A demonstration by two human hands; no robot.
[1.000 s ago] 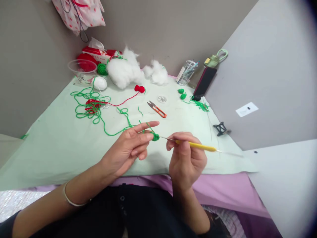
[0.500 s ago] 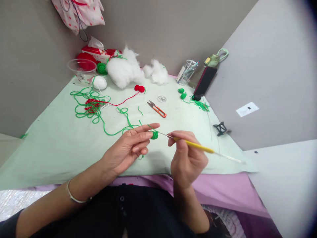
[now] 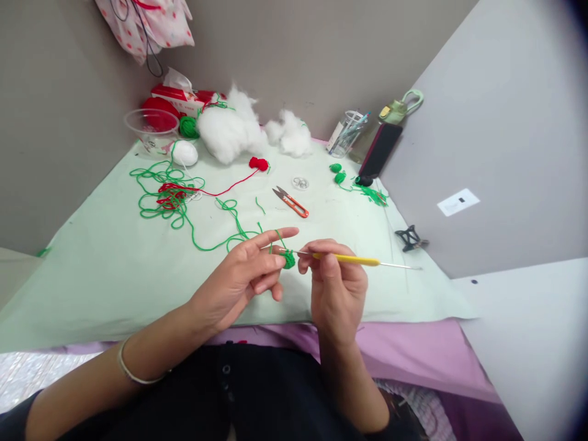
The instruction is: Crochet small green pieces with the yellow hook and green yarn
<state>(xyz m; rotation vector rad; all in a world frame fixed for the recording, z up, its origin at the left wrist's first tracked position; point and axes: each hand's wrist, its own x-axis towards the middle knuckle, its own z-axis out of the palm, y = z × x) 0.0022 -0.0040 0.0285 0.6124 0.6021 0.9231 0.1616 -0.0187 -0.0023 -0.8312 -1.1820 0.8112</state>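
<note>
My left hand (image 3: 248, 269) pinches a small green crochet piece (image 3: 289, 260) between thumb and fingers. Its index finger is stretched out, with green yarn (image 3: 278, 236) running over it down to the piece. In my right hand (image 3: 339, 285) is a crochet hook (image 3: 353, 260) with a yellow handle, held like a pen and lying nearly level. The hook's thin metal tip meets the top of the green piece, close to the left fingertips. From the left hand a strand trails back to a loose tangle of green yarn (image 3: 151, 208) on the table.
Orange-handled thread snips (image 3: 291, 203) lie beyond my hands, beside a small round clear case (image 3: 300, 183). Farther back are white stuffing (image 3: 229, 131), a red knitted piece (image 3: 258, 163) and a clear tub (image 3: 151, 131). At right stand a phone (image 3: 380, 152), a pen cup (image 3: 347, 135) and a black stand (image 3: 411, 238).
My right hand has shifted left and turned the hook flatter, its tip now at the green piece's top edge. The piece has tilted slightly, and the yarn over my left index finger stands more upright.
</note>
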